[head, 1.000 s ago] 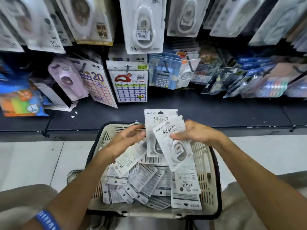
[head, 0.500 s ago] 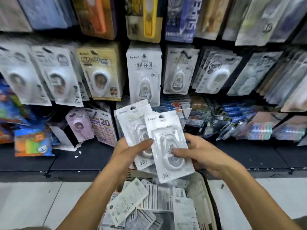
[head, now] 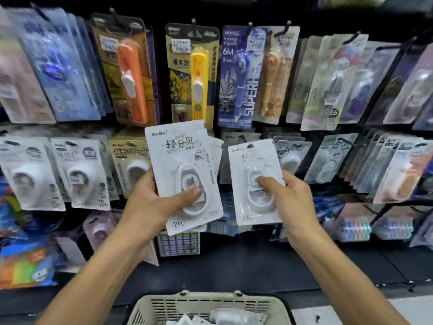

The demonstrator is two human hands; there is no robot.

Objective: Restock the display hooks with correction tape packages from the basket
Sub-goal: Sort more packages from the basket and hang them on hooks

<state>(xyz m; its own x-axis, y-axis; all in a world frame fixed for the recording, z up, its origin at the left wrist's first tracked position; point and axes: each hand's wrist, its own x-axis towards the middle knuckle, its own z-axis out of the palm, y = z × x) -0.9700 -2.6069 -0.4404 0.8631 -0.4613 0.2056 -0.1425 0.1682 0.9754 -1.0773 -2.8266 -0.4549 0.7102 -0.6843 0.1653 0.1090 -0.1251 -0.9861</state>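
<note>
My left hand grips a small stack of white correction tape packages, thumb pressed on the front blister. My right hand holds a single white correction tape package a little to the right, apart from the stack. Both are raised in front of the middle row of display hooks, where similar white packages hang behind them. The beige basket sits below at the bottom edge, with more packages partly showing inside.
The black pegboard wall is packed with hanging stationery: orange and yellow cutters above, white tape packs at left, more packs at right. A dark shelf ledge runs below, above the pale floor.
Both hands have lifted the packages from over the basket up to the middle hook row. The right hand's package has separated from the left-hand stack. My view has tilted upward.
</note>
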